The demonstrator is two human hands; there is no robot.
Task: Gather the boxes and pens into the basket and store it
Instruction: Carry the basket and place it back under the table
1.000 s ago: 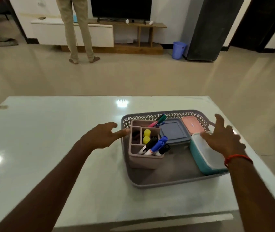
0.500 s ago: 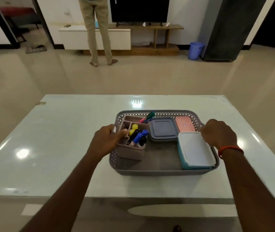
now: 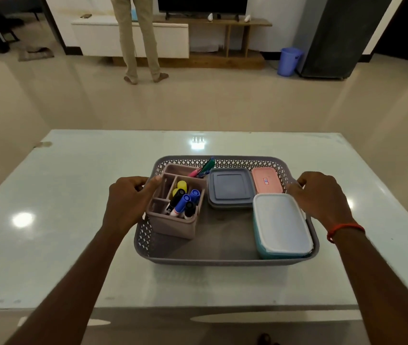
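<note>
A grey lattice basket (image 3: 223,260) rests on the white table (image 3: 61,220). Inside it stand a mauve pen holder (image 3: 173,225) with several markers (image 3: 181,202), a grey square box (image 3: 230,188), a small pink box (image 3: 266,180) and a teal box with a white lid (image 3: 281,224). My left hand (image 3: 128,202) is closed on the basket's left rim, thumb over the edge beside the pen holder. My right hand (image 3: 322,197) is closed on the right rim, behind the teal box.
Beyond the table is open tiled floor. A person's legs (image 3: 140,46) stand at a low white TV cabinet (image 3: 173,38) by the far wall. A blue bin (image 3: 288,61) sits next to a dark tall appliance (image 3: 332,36).
Both hands went from open and reaching to closed on the basket's two side rims. The view shifted back, so the basket now sits centred before me.
</note>
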